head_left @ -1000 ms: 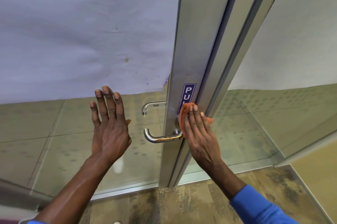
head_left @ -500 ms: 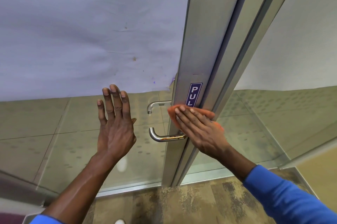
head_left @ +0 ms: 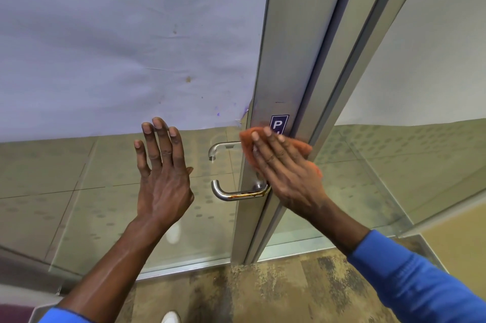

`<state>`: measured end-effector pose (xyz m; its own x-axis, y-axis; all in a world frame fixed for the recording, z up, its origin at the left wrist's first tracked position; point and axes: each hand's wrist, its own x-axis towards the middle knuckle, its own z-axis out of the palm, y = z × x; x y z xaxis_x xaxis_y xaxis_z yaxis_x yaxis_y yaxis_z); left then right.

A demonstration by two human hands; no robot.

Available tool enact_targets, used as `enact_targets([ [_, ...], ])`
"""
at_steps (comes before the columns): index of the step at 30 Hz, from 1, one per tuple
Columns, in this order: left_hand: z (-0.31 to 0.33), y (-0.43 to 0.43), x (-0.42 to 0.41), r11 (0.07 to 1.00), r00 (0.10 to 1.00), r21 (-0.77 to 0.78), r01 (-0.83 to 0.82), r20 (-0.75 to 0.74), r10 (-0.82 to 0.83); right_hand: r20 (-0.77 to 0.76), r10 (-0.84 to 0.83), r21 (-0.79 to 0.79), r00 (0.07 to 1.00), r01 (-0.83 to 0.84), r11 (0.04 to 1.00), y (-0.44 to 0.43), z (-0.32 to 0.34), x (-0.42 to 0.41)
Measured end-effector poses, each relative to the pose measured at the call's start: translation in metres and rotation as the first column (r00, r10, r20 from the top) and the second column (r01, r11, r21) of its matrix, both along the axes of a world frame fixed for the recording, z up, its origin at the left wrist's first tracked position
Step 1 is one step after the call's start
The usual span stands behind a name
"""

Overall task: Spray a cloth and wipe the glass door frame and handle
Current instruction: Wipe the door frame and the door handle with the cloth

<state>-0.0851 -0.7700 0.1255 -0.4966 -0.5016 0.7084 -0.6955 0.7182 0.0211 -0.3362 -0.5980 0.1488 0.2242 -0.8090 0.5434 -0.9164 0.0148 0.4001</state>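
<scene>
My right hand (head_left: pixel 286 175) presses an orange cloth (head_left: pixel 248 142) flat against the silver metal door frame (head_left: pixel 286 41), just above the handle. The cloth covers the lower part of a blue "PULL" sticker (head_left: pixel 279 124). A curved steel handle (head_left: pixel 231 195) with rusty stains sticks out left of the frame, below the cloth. My left hand (head_left: pixel 163 178) rests flat on the glass pane, fingers spread, holding nothing.
Pale paper (head_left: pixel 126 41) covers the upper glass behind the door. A second glass panel (head_left: pixel 420 159) stands to the right of the frame. Mottled brown carpet (head_left: pixel 263 291) lies below, and a white shoe tip (head_left: pixel 171 317) shows at the bottom edge.
My right hand has slid the cloth up the frame, from beside the handle to over the sticker's lower half. My left hand stays flat on the glass.
</scene>
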Motion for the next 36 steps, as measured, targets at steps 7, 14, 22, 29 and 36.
enact_targets([
  [7,0.001,0.001,0.000,1.000,1.000,-0.002,-0.009,0.010,0.009,-0.070,-0.045,0.153,0.997,0.055,0.987,0.013,-0.021,0.008],
  [14,0.001,0.002,0.000,1.000,1.000,0.009,0.000,0.001,0.000,0.202,-0.175,-0.244,0.964,0.222,0.944,-0.008,0.045,0.013],
  [22,0.001,0.001,0.000,1.000,1.000,-0.005,-0.002,-0.006,0.002,0.268,-0.226,-0.133,0.937,0.268,0.954,-0.004,-0.002,0.029],
  [29,-0.001,-0.001,-0.001,1.000,1.000,-0.013,-0.015,0.000,0.015,0.271,-0.341,0.036,0.900,0.344,0.938,0.019,-0.032,0.034],
  [36,-0.002,-0.002,-0.002,1.000,1.000,-0.014,-0.016,-0.003,0.016,0.396,-0.269,-0.218,0.878,0.375,0.901,-0.020,0.021,0.037],
])
